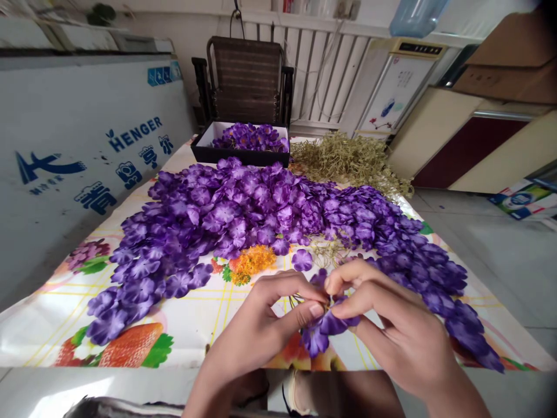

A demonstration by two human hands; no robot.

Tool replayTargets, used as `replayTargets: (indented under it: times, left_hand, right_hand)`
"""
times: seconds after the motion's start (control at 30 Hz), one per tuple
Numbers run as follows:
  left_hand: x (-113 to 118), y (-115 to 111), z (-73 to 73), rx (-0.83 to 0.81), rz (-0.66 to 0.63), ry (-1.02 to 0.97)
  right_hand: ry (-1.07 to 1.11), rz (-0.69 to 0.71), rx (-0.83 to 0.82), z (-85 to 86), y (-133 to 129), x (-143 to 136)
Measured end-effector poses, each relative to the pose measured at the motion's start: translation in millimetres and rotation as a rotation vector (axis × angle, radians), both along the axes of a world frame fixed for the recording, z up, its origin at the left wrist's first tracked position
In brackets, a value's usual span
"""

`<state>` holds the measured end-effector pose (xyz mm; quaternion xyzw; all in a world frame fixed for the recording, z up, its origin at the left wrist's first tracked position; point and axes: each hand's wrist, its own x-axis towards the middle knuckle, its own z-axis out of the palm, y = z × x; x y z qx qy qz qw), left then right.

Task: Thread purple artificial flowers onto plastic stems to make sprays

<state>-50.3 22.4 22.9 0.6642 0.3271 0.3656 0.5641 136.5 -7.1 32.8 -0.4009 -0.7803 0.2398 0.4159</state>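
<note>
Purple artificial flowers (317, 339) hang between my two hands over the near edge of the table. My left hand (278, 319) is closed, its thumb and forefinger pinching the flowers' thin stems. My right hand (387, 313) is also closed, with thumb and fingertips pressed on a purple petal beside the stems. The exact point where the fingertips meet is partly hidden. Just beyond my hands lies a single loose purple petal piece (301, 260). A small heap of orange flower centres (253, 262) sits beyond my left hand.
Purple petal pieces (226, 209) form a wide arc across the patterned tablecloth (183, 313). Behind them stand a black box (239, 155) of finished-looking flowers and a pile of green-yellow stems (348, 157). A chair (246, 78) is at the far end; a white freezer (87, 139) flanks the left.
</note>
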Motion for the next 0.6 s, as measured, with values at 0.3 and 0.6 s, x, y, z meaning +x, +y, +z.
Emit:
replayTargets:
  times: [0.3,0.6]
  left_hand:
    - [-11.0,-5.3,6.2,0.001,-0.036,0.031]
    - [-4.6,-11.1,6.0,-0.322,-0.062,-0.226]
  right_hand:
    - [0.271,0.144,-0.196,-6.8,4.3,-12.6]
    - [0.631,0.193,-0.292,-11.0,-1.6,-28.7]
